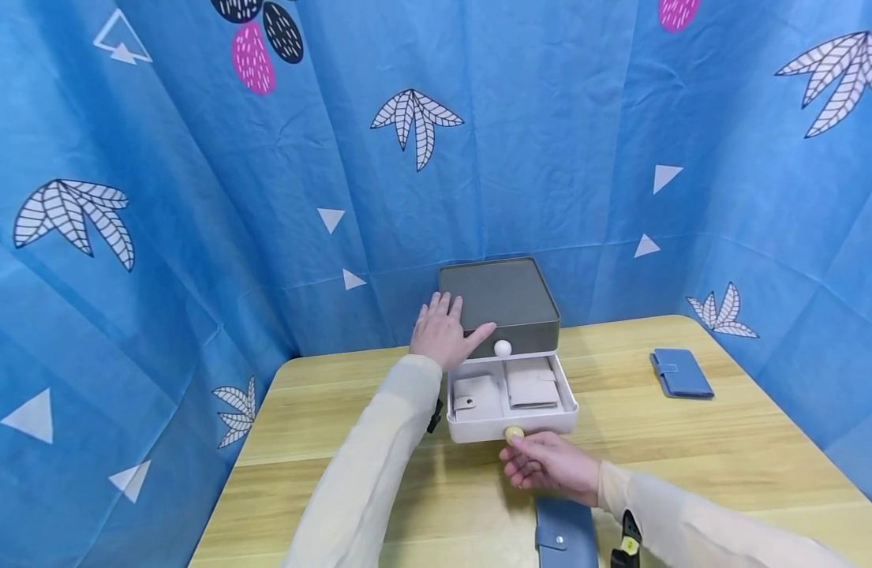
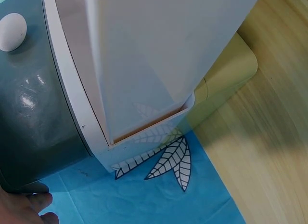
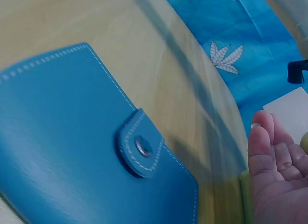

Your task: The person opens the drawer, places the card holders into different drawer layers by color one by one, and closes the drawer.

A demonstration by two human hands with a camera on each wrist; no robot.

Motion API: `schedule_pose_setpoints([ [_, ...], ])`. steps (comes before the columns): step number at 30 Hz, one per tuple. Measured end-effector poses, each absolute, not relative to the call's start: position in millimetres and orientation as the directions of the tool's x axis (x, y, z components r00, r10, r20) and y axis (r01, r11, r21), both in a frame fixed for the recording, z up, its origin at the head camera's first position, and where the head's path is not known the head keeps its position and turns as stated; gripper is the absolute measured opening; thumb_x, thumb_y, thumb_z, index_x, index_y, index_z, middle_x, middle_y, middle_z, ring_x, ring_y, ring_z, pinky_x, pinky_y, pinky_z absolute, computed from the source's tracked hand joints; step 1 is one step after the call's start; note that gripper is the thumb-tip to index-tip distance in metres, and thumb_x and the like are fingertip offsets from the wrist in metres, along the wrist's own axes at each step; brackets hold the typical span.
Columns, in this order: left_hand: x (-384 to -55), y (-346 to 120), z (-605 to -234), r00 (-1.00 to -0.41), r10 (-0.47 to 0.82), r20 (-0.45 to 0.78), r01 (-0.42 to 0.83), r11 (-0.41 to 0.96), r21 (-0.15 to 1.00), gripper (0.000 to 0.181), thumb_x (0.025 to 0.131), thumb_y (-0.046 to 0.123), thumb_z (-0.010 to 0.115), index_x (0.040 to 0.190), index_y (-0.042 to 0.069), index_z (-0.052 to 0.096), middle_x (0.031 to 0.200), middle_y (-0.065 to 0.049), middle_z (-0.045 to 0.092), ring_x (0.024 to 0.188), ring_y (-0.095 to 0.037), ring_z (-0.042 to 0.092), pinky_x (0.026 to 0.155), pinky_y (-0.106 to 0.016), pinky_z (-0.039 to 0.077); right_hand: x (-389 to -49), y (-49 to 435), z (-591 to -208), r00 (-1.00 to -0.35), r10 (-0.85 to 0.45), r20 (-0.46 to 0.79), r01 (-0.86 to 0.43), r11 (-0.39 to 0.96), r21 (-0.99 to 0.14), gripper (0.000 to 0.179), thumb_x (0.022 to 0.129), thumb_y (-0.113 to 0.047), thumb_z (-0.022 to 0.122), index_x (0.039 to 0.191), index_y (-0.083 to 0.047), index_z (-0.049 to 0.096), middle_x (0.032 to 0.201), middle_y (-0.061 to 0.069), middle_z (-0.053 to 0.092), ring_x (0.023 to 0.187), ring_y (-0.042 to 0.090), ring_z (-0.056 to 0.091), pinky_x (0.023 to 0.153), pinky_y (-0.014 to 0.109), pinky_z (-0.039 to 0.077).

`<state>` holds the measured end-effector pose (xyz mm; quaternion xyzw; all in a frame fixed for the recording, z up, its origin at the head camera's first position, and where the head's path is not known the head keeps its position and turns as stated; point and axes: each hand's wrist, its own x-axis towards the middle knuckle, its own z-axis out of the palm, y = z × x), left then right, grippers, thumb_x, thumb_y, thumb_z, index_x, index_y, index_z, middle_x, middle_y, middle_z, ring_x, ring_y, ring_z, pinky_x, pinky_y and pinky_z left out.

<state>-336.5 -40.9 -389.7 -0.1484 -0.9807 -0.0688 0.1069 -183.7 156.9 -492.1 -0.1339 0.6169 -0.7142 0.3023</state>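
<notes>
A small drawer unit (image 1: 503, 292) with a dark grey top stands at the back of the table. Its white drawer (image 1: 471, 430) is pulled out, with two pale snap-strap wallets inside, one wallet (image 1: 478, 398) left of the divider and another wallet (image 1: 531, 384) right of it. My left hand (image 1: 443, 331) rests on the unit's left front corner, fingers spread. At the drawer front, my right hand (image 1: 549, 464) pinches the yellow knob (image 1: 514, 432) with the thumb on it and the other fingers curled below. Below the white drawer a yellow section (image 2: 226, 74) shows in the left wrist view.
A blue wallet (image 1: 565, 532) with a snap strap lies near the front, just under my right wrist. Another blue wallet (image 1: 681, 372) lies at the table's right side. A blue patterned curtain (image 1: 549, 158) hangs behind and around the wooden table (image 1: 322, 442).
</notes>
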Motion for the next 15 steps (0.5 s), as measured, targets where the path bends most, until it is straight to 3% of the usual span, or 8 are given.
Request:
schedule_pose_setpoints([
  [15, -335, -41, -387, -0.933, 0.284, 0.221, 0.309, 0.947, 0.088, 0.109, 0.077, 0.088, 0.009, 0.152, 0.013, 0.03, 0.157, -0.011, 0.023, 0.147, -0.027, 0.011, 0.118, -0.043, 0.011, -217, 152, -494, -0.827, -0.529, -0.188, 0.238, -0.027, -0.971, 0.046, 0.102, -0.036, 0.046, 0.109, 0.006, 0.062, 0.096, 0.018, 0.068, 0.08, 0.018, 0.066, 0.076, 0.031, 0.055],
])
